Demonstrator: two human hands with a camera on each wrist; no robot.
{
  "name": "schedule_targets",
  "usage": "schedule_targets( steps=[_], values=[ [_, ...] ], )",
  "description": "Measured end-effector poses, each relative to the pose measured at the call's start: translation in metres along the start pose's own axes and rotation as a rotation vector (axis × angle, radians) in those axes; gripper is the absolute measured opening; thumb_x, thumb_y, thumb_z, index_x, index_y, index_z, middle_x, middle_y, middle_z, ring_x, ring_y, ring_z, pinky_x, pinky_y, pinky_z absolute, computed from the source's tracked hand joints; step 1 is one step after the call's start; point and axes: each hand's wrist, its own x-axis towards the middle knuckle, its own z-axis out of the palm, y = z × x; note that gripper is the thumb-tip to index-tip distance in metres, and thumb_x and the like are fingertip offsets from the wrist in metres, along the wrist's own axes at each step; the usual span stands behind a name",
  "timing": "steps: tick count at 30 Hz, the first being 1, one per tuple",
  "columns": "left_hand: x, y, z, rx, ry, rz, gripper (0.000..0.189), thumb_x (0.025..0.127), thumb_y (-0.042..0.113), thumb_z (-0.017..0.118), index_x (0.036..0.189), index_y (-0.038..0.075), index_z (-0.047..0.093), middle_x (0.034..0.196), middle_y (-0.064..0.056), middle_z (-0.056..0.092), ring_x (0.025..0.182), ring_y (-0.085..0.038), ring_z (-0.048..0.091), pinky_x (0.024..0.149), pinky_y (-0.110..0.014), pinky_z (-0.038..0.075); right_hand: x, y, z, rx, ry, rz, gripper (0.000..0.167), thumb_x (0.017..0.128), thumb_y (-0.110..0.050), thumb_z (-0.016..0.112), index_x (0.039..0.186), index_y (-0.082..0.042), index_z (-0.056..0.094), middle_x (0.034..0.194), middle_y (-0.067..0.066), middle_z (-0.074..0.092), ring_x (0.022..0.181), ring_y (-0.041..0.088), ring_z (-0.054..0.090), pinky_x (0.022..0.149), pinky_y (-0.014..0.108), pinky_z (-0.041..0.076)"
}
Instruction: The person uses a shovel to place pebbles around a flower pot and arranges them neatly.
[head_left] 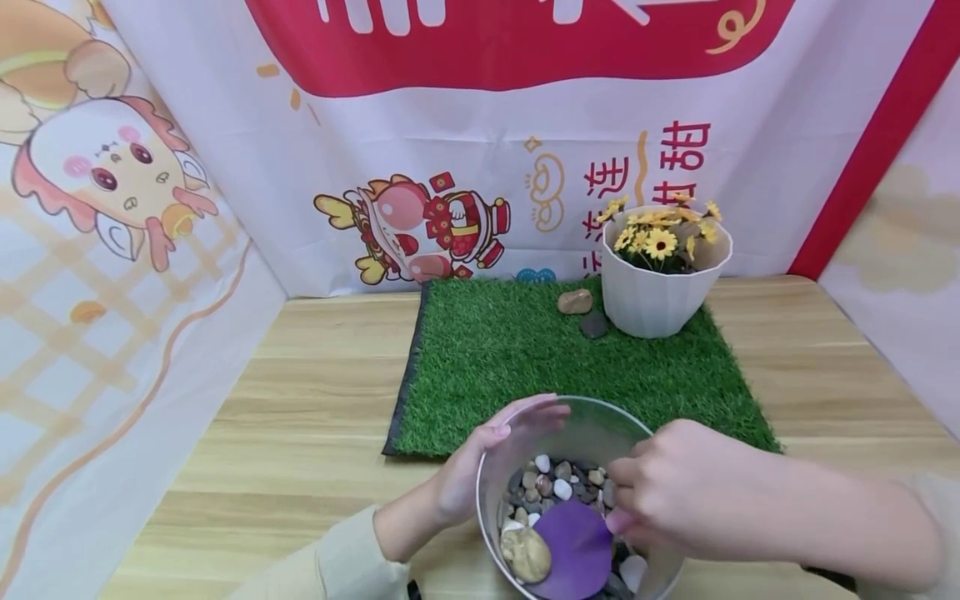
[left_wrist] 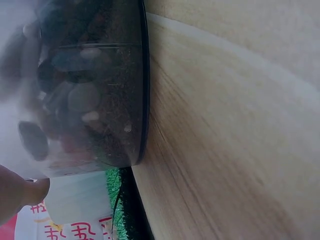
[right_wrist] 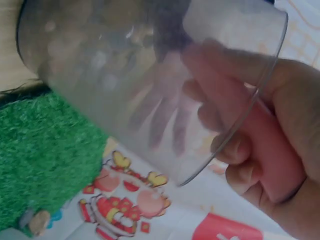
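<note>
A clear plastic bucket (head_left: 588, 429) stands on the table, close to me. Inside lie several grey, white and brown pebbles (head_left: 543, 483) and a larger tan stone (head_left: 527, 554). Through its wall, the left wrist view shows a dark, soil-like layer (left_wrist: 117, 115). My left hand (head_left: 468, 467) lies against the bucket's outer left side, thumb by the rim and fingers extended along the wall. Over the bucket's right side, my right hand (head_left: 667, 492) grips the pink handle (right_wrist: 272, 155) of a small shovel. Its rounded purple blade (head_left: 573, 550) is inside, over the pebbles.
Behind the bucket lies a green turf mat (head_left: 502, 358). On it stand a white pot (head_left: 648, 296) of yellow flowers (head_left: 660, 243), a brown stone (head_left: 575, 302) and a dark stone (head_left: 594, 324). Printed cloth (head_left: 420, 117) hangs at the back and sides of the wooden table (head_left: 300, 408).
</note>
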Motion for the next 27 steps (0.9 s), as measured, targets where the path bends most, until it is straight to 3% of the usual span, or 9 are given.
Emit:
schedule_targets(
  steps=[5, 9, 15, 17, 20, 22, 25, 27],
  values=[
    [0.000, -0.001, 0.000, 0.003, -0.006, -0.002, 0.065, 0.105, 0.032, 0.019, 0.158, -0.005, 0.019, 0.161, -0.027, 0.029, 0.149, -0.037, 0.029, 0.121, -0.057, 0.020, -0.003, 0.005, -0.003, 0.137, 0.002, 0.036, 0.022, 0.086, -0.040, 0.082, 0.073, -0.030, 0.067, 0.073, -0.021, 0.051, 0.056, -0.007, 0.048, 0.045, 0.012, 0.039],
    [0.000, -0.001, 0.000, 0.006, -0.003, 0.000, 0.065, 0.105, 0.031, 0.019, 0.158, -0.005, 0.020, 0.161, -0.027, 0.029, 0.149, -0.038, 0.029, 0.121, -0.058, 0.019, -0.006, 0.008, -0.004, 0.183, 0.038, 0.036, 0.024, 0.095, -0.036, 0.073, 0.074, -0.029, 0.065, 0.075, -0.020, 0.051, 0.059, -0.008, 0.048, 0.047, 0.012, 0.040],
    [0.000, 0.000, 0.000, 0.018, -0.001, -0.007, 0.065, 0.105, 0.032, 0.019, 0.158, -0.004, 0.020, 0.161, -0.026, 0.030, 0.149, -0.039, 0.030, 0.121, -0.058, 0.019, -0.001, 0.004, -0.003, -0.014, 0.149, -0.032, 0.048, 0.112, -0.034, 0.039, 0.075, -0.024, 0.069, 0.073, -0.016, 0.053, 0.055, 0.000, 0.044, 0.045, 0.014, 0.038],
    [0.001, 0.001, 0.000, 0.021, 0.001, -0.009, 0.065, 0.105, 0.032, 0.019, 0.158, -0.004, 0.021, 0.161, -0.026, 0.030, 0.148, -0.038, 0.030, 0.121, -0.057, 0.020, 0.000, 0.003, -0.002, -0.054, 0.171, -0.046, 0.052, 0.112, -0.033, 0.036, 0.075, -0.024, 0.070, 0.074, -0.015, 0.055, 0.055, 0.000, 0.044, 0.046, 0.013, 0.038],
    [0.001, 0.001, 0.000, 0.021, 0.004, -0.010, 0.065, 0.105, 0.032, 0.019, 0.158, -0.004, 0.021, 0.161, -0.025, 0.030, 0.149, -0.036, 0.031, 0.121, -0.057, 0.020, -0.002, 0.004, -0.002, -0.008, 0.161, -0.032, 0.047, 0.111, -0.035, 0.040, 0.078, -0.024, 0.073, 0.077, -0.016, 0.057, 0.058, -0.002, 0.046, 0.048, 0.012, 0.041],
    [0.001, 0.001, 0.000, 0.022, 0.005, -0.009, 0.065, 0.105, 0.032, 0.019, 0.158, -0.004, 0.021, 0.161, -0.026, 0.030, 0.149, -0.036, 0.031, 0.121, -0.056, 0.020, -0.004, 0.006, -0.003, 0.045, 0.150, -0.012, 0.037, 0.108, -0.036, 0.051, 0.081, -0.024, 0.075, 0.079, -0.017, 0.058, 0.061, -0.003, 0.049, 0.050, 0.011, 0.043],
    [0.001, 0.001, 0.000, 0.028, 0.001, -0.006, 0.065, 0.105, 0.032, 0.019, 0.158, -0.004, 0.021, 0.161, -0.026, 0.030, 0.149, -0.037, 0.031, 0.121, -0.056, 0.021, -0.009, 0.010, -0.005, 0.118, 0.135, 0.015, 0.017, 0.096, -0.035, 0.071, 0.087, -0.022, 0.078, 0.081, -0.018, 0.059, 0.065, -0.004, 0.052, 0.053, 0.011, 0.046],
    [0.001, 0.001, 0.000, 0.034, -0.001, -0.006, 0.065, 0.105, 0.032, 0.018, 0.158, -0.004, 0.021, 0.161, -0.025, 0.030, 0.148, -0.037, 0.031, 0.121, -0.056, 0.022, -0.012, 0.013, -0.005, 0.145, 0.137, 0.029, 0.012, 0.087, -0.034, 0.080, 0.089, -0.022, 0.079, 0.081, -0.018, 0.058, 0.066, -0.004, 0.052, 0.054, 0.011, 0.047]
  ],
)
